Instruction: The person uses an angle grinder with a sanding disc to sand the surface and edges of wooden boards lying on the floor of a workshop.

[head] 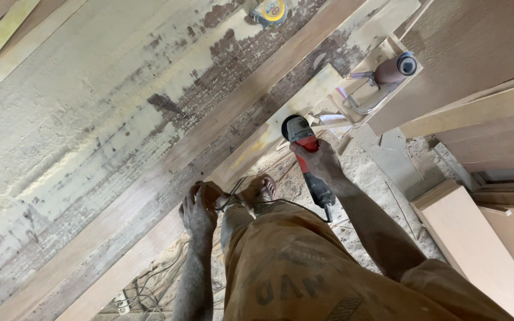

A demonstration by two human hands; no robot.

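Two hands: R (319, 161) w/ grinder (304, 156), L (198, 209) on plank (168, 160)

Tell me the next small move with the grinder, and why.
Probably swing the angle grinder up onto the long wooden plank. The right hand holds it below the bench edge, disc off the wood, while the left hand rests on the plank's edge as if steadying it.
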